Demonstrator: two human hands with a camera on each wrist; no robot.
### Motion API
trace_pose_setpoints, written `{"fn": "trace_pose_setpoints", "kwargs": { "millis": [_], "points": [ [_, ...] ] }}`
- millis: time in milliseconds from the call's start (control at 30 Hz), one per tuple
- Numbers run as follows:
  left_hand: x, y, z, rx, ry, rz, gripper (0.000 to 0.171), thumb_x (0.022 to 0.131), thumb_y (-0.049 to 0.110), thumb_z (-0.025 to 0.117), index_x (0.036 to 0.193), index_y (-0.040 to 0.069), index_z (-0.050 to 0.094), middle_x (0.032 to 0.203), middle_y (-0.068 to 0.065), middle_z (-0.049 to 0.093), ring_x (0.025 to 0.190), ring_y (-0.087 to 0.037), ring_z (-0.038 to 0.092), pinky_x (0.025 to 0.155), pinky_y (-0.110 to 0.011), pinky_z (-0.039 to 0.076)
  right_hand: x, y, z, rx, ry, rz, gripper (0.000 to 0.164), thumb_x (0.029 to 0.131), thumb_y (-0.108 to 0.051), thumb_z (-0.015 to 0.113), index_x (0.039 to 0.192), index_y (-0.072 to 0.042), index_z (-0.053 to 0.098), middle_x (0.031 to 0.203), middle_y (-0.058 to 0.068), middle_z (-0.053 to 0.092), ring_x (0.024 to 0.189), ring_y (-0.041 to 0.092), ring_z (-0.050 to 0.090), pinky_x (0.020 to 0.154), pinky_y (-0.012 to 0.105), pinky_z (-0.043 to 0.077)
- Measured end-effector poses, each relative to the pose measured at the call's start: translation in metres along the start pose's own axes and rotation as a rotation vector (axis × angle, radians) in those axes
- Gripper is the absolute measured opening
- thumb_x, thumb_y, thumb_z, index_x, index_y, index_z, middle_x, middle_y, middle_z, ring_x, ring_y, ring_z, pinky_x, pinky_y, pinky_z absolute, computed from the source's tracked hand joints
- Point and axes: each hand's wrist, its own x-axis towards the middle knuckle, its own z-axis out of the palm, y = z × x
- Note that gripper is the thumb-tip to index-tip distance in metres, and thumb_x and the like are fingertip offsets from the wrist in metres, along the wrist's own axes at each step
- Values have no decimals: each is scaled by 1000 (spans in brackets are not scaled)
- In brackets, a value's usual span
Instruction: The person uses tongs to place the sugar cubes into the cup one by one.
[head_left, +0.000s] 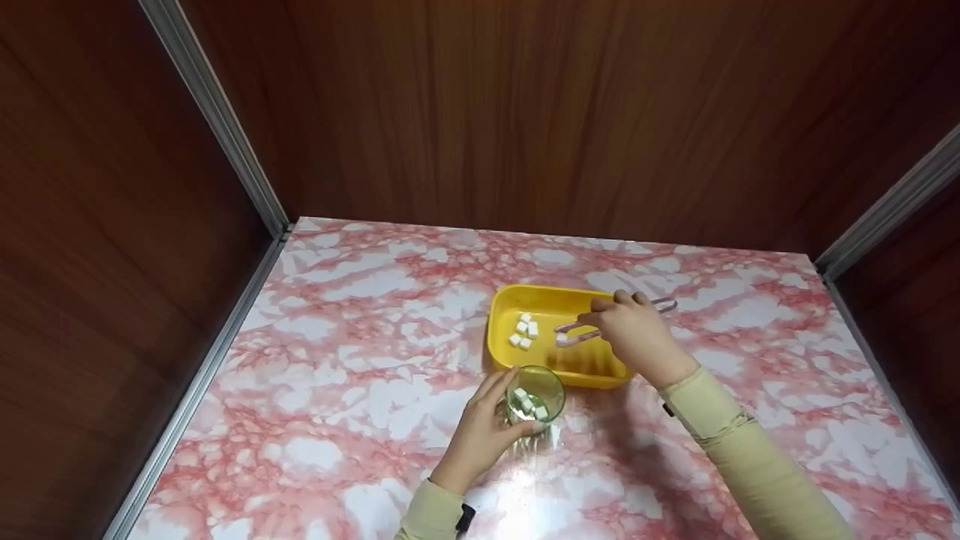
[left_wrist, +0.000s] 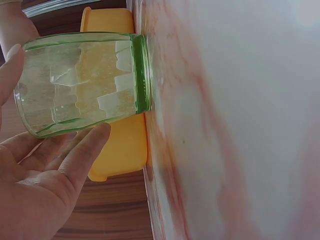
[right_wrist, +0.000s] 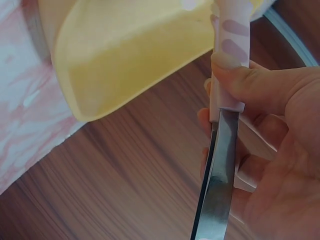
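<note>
My left hand (head_left: 484,431) holds a green-tinted glass (left_wrist: 65,85), thumb on one side and fingers on the other. A few white sugar cubes (left_wrist: 117,100) lie at the bottom of the glass, whose base meets the tabletop. With thumb and fingers, my right hand (head_left: 637,334) grips metal tongs (right_wrist: 222,170) with pink ends. Between the tong tips, over the yellow tub (head_left: 510,296), is a single sugar cube (head_left: 562,338). Several more sugar cubes (head_left: 523,328) are grouped at the left side of the tub's floor.
The table (head_left: 360,345) has a red and white marbled top. Brown wood-look panels (head_left: 495,112) enclose it at the back and both sides, with metal strips (head_left: 225,120) along the corners. The tub stands just behind the glass.
</note>
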Motion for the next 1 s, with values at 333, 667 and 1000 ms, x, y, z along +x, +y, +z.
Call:
{"fn": "trace_pose_setpoints", "kwargs": {
  "millis": [333, 667, 1000],
  "points": [
    [0, 1, -1, 88, -2, 7, 85, 76, 39, 78, 149, 24, 35, 145, 7, 37, 130, -17, 39, 102, -28, 41, -8, -8, -21, 0, -7, -3, 38, 72, 0, 81, 104, -20, 76, 90, 2, 62, 81, 30, 51, 69, 43, 43],
    [-1, 0, -2, 106, 4, 12, 85, 77, 43, 76, 149, 25, 34, 145, 5, 37, 129, -18, 41, 102, -30, 42, -12, -22, -37, -51, 1, -49, 39, 71, -1, 82, 105, -20, 76, 91, 2, 61, 79, 28, 48, 65, 39, 41],
    [-1, 0, -1, 75, 0, 15, 85, 77, 41, 76, 149, 25, 34, 145, 5, 37, 129, -18, 40, 101, -30, 42, -20, -33, -43, -41, -6, -66, 42, 70, -5, 84, 107, -20, 76, 94, 2, 63, 83, 27, 51, 70, 41, 43]
  ]
}}
